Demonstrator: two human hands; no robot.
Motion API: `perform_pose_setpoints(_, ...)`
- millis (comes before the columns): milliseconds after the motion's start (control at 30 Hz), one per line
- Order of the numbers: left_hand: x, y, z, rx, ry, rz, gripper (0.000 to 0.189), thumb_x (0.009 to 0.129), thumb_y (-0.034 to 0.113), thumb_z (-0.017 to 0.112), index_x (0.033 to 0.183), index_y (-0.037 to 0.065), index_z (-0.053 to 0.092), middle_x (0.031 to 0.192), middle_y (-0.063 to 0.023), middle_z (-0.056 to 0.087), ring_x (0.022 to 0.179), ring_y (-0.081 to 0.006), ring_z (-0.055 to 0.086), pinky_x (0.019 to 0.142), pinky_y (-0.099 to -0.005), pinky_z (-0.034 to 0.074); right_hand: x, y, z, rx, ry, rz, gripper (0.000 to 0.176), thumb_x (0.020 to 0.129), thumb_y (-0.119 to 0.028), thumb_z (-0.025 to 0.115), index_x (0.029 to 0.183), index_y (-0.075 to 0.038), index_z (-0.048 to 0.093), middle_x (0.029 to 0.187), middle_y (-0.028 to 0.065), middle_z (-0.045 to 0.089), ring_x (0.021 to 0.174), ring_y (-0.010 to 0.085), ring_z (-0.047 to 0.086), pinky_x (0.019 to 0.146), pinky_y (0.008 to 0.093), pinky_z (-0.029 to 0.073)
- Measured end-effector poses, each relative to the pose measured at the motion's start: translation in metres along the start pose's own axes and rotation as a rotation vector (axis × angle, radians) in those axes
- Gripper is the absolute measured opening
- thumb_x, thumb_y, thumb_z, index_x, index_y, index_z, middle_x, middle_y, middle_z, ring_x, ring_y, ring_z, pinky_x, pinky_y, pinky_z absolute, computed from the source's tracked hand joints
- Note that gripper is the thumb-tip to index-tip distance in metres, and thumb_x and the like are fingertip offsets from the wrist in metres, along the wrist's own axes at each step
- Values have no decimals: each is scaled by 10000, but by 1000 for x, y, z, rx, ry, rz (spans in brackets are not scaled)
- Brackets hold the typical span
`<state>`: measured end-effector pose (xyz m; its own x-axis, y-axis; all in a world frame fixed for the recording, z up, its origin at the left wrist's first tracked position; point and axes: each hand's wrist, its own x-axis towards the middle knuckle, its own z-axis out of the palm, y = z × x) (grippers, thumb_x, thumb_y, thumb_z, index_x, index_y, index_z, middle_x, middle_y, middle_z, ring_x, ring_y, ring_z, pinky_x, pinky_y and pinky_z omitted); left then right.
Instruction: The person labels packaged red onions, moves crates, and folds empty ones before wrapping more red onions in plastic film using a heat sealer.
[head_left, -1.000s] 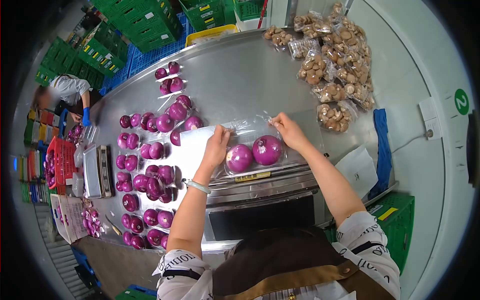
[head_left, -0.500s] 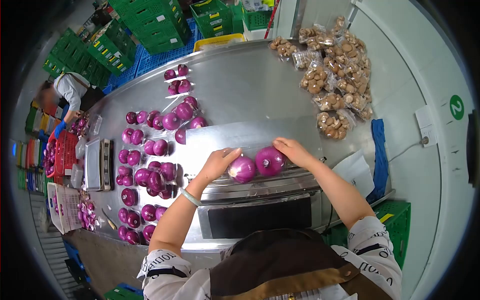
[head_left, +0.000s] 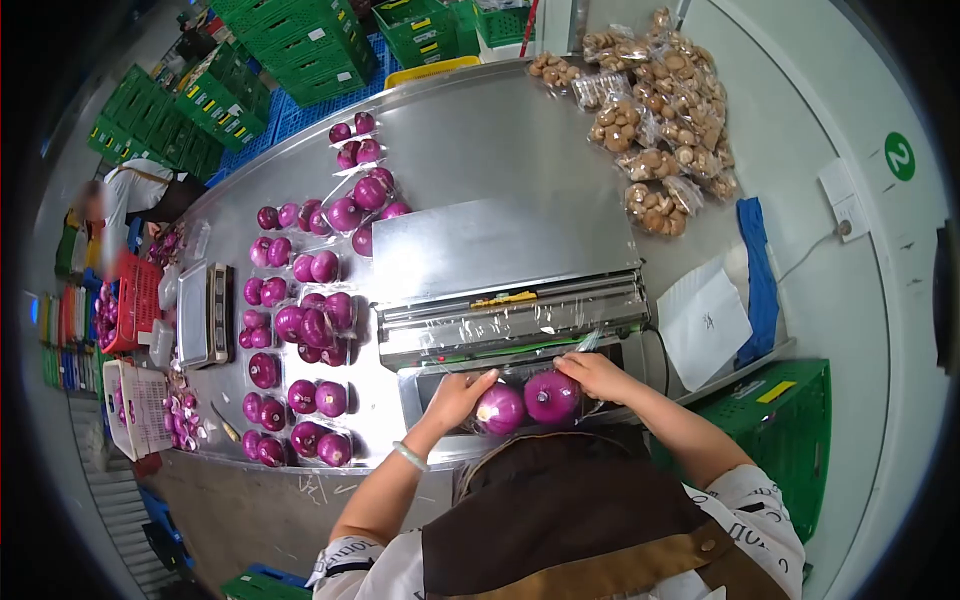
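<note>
Two large red onions, a left one [head_left: 500, 409] and a right one [head_left: 552, 398], sit side by side in front of my apron. My left hand [head_left: 457, 400] grips their left side, with the thumb along the far edge. On the opposite side my right hand [head_left: 598, 378] holds them, fingers curled round the edge. Clear plastic film [head_left: 480, 331] stretches from the onions back over the metal wrapping machine [head_left: 420, 345]. Its dark front plate lies partly hidden under my hands and the onions.
Many wrapped pairs of red onions [head_left: 318, 398] cover the left of the steel table [head_left: 470, 130]. Bagged mushrooms [head_left: 680, 110] pile up at the back right. A scale [head_left: 205, 315], a red basket [head_left: 135, 300] and another person [head_left: 140, 195] are further left.
Both hands have drawn the two onions toward my body, from over the machine's rollers to its front plate. The film now shows stretched out behind them.
</note>
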<state>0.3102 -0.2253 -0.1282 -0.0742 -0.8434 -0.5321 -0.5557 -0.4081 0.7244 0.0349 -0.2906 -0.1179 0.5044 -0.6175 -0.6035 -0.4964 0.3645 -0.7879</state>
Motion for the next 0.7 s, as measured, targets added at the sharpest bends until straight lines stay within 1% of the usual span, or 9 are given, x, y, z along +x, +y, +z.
perform_pose_setpoints(33, 2, -8, 9, 143, 126, 14, 629, 875, 568, 520, 776, -37, 660, 659, -226, 615, 634, -345, 607, 660, -413, 488, 6, 9, 7, 101, 18, 65, 410, 939, -424, 522, 1050, -35, 581, 562, -1, 463, 416, 68, 359, 373, 238, 257)
perform_pose_setpoints(133, -10, -7, 11, 381, 343, -49, 631, 826, 609, 548, 718, -2, 661, 688, -229, 633, 712, -424, 625, 669, -460, 503, -7, 17, 8, 253, 82, 127, 384, 926, -388, 561, 1065, -30, 578, 556, -9, 445, 425, 65, 365, 382, 232, 272)
perform_pose_setpoints(167, -18, -10, 9, 274, 402, -89, 582, 828, 579, 573, 713, 15, 659, 655, -217, 626, 671, -390, 634, 636, -436, 496, -15, 13, 9, 202, 201, 111, 356, 902, -335, 615, 1072, -26, 574, 569, -14, 443, 451, 58, 371, 391, 231, 276)
perform_pose_setpoints(200, -27, -7, 6, 96, 414, -108, 449, 844, 457, 638, 769, 13, 632, 581, -138, 603, 567, -268, 617, 549, -380, 463, -13, 30, 8, 262, 203, 24, 340, 896, -272, 633, 1121, -34, 542, 622, -8, 480, 490, 56, 396, 422, 223, 295)
perform_pose_setpoints(300, -26, -69, 27, -420, 502, 92, 192, 887, 168, 642, 877, 50, 490, 633, 22, 470, 518, -53, 423, 455, -264, 361, -17, 58, 13, 443, 258, -178, 251, 922, -149, 580, 1123, -45, 472, 651, -17, 442, 508, 56, 375, 455, 225, 294)
perform_pose_setpoints(433, -54, -39, 30, -688, 485, 71, 168, 913, 45, 557, 944, 73, 394, 679, 20, 403, 546, -39, 385, 458, -191, 334, -31, 56, 35, 757, 356, -230, 179, 935, -82, 532, 1080, -62, 429, 627, -27, 374, 485, 39, 323, 432, 220, 250)
perform_pose_setpoints(533, -45, -43, 25, -621, 618, 141, 184, 901, 28, 573, 940, 72, 398, 673, 28, 390, 552, -41, 387, 459, -191, 332, -65, 46, 37, 810, 536, -309, 147, 942, -87, 523, 1059, -81, 435, 630, -36, 344, 450, 27, 267, 406, 210, 198)
perform_pose_setpoints(667, -33, -41, 22, -52, 579, 246, 205, 859, 7, 618, 958, 47, 443, 661, -66, 469, 563, -137, 473, 470, -275, 374, -128, 70, 32, 804, 812, -282, 100, 922, -41, 525, 991, -57, 454, 620, -38, 386, 470, 14, 303, 417, 197, 227)
perform_pose_setpoints(700, -29, -30, 27, 77, 582, 235, 217, 849, 40, 637, 1000, 38, 482, 689, -115, 540, 601, -227, 565, 510, -338, 441, -131, 93, 35, 728, 901, -278, 83, 921, -29, 517, 973, -56, 459, 622, -36, 385, 491, 11, 307, 434, 193, 234)
